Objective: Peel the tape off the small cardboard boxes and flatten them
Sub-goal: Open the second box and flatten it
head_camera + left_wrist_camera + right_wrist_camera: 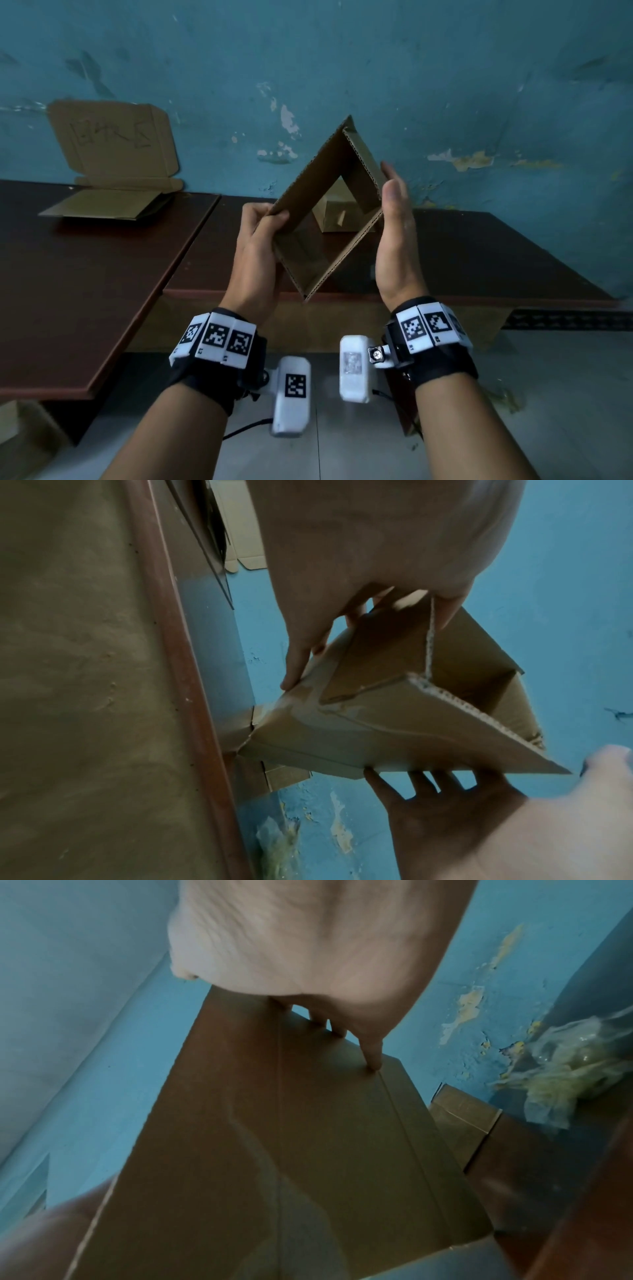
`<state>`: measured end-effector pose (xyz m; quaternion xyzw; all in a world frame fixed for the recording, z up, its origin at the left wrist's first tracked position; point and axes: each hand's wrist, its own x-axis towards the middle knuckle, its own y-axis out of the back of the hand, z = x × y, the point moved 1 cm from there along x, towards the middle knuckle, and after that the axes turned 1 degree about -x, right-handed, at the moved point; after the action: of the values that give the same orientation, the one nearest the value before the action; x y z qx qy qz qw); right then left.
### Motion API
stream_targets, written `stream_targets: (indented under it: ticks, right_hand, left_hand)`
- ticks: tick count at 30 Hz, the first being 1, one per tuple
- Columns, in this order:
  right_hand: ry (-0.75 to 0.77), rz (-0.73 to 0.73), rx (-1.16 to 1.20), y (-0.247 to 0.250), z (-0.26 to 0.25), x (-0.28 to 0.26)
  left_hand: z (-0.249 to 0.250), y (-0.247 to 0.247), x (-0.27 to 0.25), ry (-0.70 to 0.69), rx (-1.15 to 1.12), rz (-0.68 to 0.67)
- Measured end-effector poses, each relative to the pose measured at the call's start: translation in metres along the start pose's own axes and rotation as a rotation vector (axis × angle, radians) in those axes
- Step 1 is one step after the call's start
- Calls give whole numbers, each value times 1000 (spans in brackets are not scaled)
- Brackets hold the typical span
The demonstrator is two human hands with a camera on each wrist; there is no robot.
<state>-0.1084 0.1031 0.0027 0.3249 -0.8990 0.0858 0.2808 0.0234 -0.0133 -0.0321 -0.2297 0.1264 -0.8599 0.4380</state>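
Observation:
I hold an open-ended cardboard box (pixel 342 164) in the air above the table, skewed into a diamond-shaped tube. My left hand (pixel 263 222) grips its left corner, thumb inside and fingers outside, which the left wrist view confirms on the box (pixel 377 723). My right hand (pixel 394 212) lies flat with straight fingers against the right corner. In the right wrist view those fingers (pixel 369 1047) press on the box's outer wall (pixel 274 1150). A second small box (pixel 337 214) stands on the table behind, seen through the tube.
Two dark brown tables (pixel 85 274) (pixel 479 257) meet at a seam below my hands. Flattened cardboard (pixel 113 205) lies at the back left, with another sheet (pixel 113 137) leaning on the blue wall. A crumpled wad of clear tape (pixel 565 1074) lies near the second box (pixel 462 1118).

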Motion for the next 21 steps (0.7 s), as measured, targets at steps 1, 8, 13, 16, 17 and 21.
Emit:
stream_targets:
  ticks: [1,8,13,16,17,21]
  right_hand:
    - [0,-7,10,-1,0,0]
    - [-31,23,55,-5,3,0]
    - [-223,-38,29,-10,-3,-12]
    - [-232,-63,41,-13,-2,-13]
    - [-225,-76,37,-15,-1,-11]
    - [-153,-188,74,-19,9,-7]
  left_hand:
    - [1,-2,-1,-9,4,-21]
    - [1,-11,-5,2,-2,-119]
    - [3,-20,-12,42,-45,-221]
    - [6,-21,-13,60,-23,-218]
    - [6,-21,-12,77,-36,-208]
    - [2,-21,-9,132,-128,-178]
